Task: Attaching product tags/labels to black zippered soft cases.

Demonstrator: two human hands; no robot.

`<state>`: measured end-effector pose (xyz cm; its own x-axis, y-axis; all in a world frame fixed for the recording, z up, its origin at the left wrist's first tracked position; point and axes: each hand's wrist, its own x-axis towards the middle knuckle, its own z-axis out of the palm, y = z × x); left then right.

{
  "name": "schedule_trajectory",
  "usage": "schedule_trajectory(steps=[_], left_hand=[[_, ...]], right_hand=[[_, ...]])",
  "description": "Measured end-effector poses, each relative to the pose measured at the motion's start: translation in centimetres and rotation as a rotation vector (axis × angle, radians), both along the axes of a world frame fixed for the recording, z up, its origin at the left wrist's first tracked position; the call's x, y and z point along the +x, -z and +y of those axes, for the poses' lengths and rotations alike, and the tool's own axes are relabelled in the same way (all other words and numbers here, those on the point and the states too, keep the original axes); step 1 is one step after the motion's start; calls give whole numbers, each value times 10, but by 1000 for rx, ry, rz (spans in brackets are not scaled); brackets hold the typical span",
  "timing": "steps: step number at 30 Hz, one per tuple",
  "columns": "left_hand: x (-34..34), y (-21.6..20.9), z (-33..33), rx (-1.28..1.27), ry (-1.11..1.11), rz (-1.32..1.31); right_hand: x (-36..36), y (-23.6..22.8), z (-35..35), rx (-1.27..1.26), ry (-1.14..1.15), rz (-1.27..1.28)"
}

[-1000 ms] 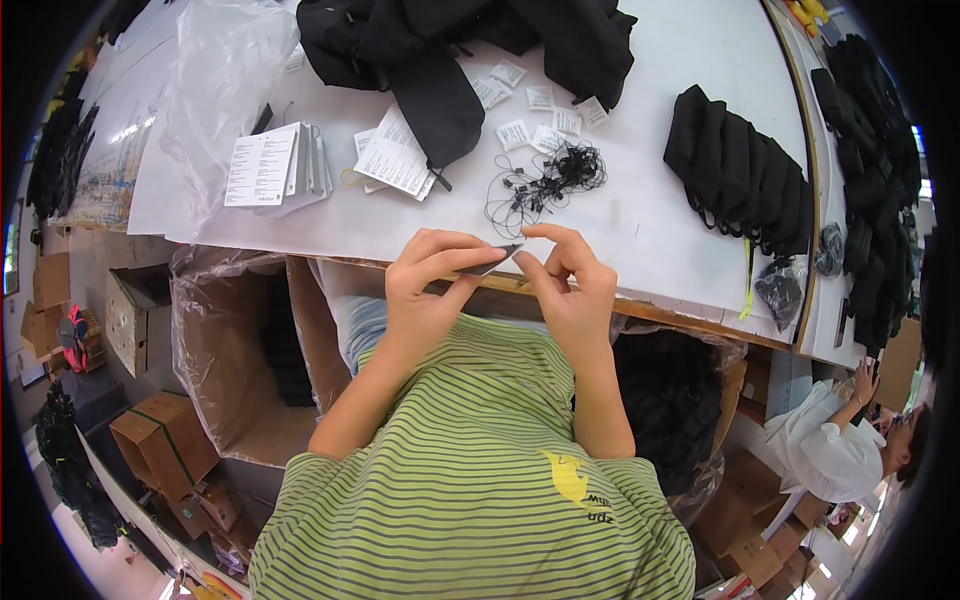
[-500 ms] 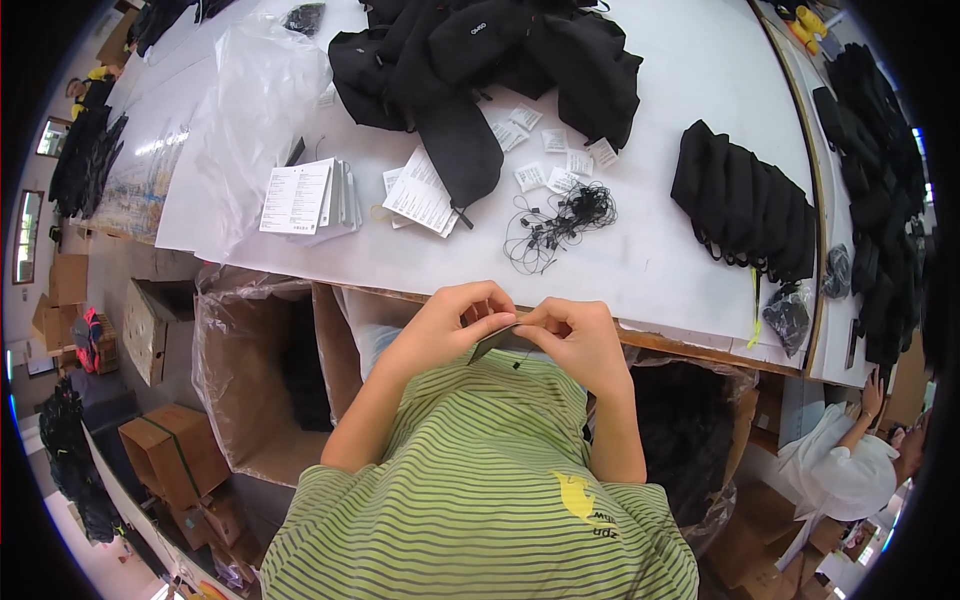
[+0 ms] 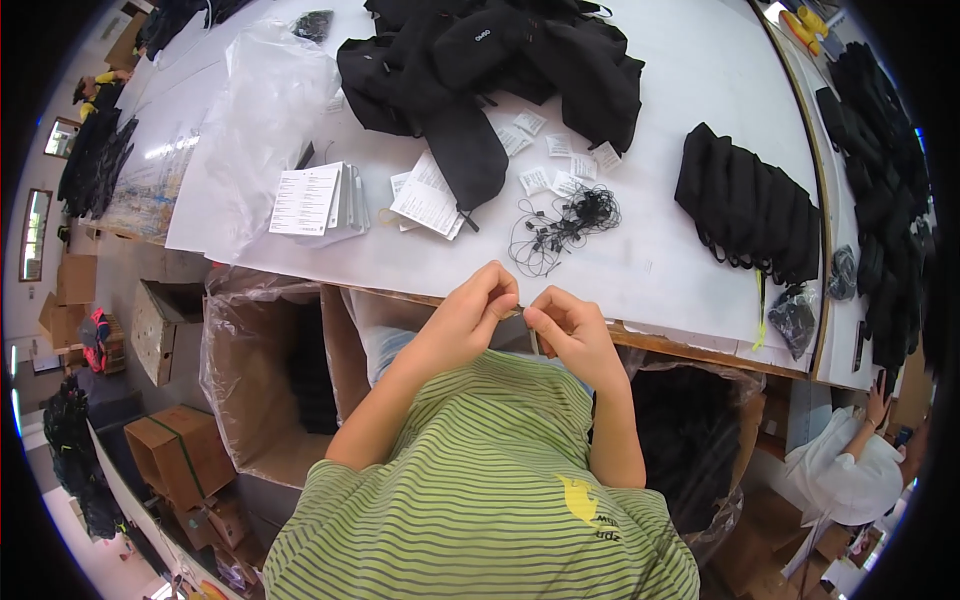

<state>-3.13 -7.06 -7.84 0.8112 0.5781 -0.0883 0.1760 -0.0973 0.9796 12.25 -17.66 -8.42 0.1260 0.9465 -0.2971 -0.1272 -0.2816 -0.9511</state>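
Note:
Just over the table's near edge, my left hand (image 3: 478,315) and my right hand (image 3: 572,335) face each other, thumb and forefinger pinched on each. Between them is a thin dark hang tag (image 3: 534,343), now nearly edge-on and mostly hidden by the fingers. Beyond the hands lies a tangle of black tag strings (image 3: 570,228). Left of it, printed white tags (image 3: 428,205) lie fanned out, and a thicker stack of tags (image 3: 305,200) stands beside a clear plastic bag (image 3: 265,105).
Black fabric pouches (image 3: 490,70) are heaped at the back, with small white labels (image 3: 558,146) in front. A row of black pouches (image 3: 745,205) lies at the right. Open lined cartons (image 3: 265,375) stand below the table edge (image 3: 690,350). Another person (image 3: 845,465) is at far right.
The tag has turned from showing its dark face to nearly edge-on. My fingertips have shifted slightly, and the dangling string end no longer shows. The whole view has moved a little.

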Motion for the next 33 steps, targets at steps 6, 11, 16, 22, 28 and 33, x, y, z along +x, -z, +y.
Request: schedule_trajectory(steps=[6,11,16,22,28,33], left_hand=[[25,2,36,297,-89,-37],[68,1,224,1094,-908,-2],[98,5,290,759,-672,635],[94,11,288,535,-625,495],[86,-31,200,1001,-666,-35],[46,2,167,1384,-105,-68]], right_hand=[[3,1,-1,-5,109,89],[5,0,-2,26,139,9],[2,6,-17,8,129,71],[2,4,-24,6,165,52],[11,10,-33,5,239,0],[15,14,-36,-54,256,-28]])
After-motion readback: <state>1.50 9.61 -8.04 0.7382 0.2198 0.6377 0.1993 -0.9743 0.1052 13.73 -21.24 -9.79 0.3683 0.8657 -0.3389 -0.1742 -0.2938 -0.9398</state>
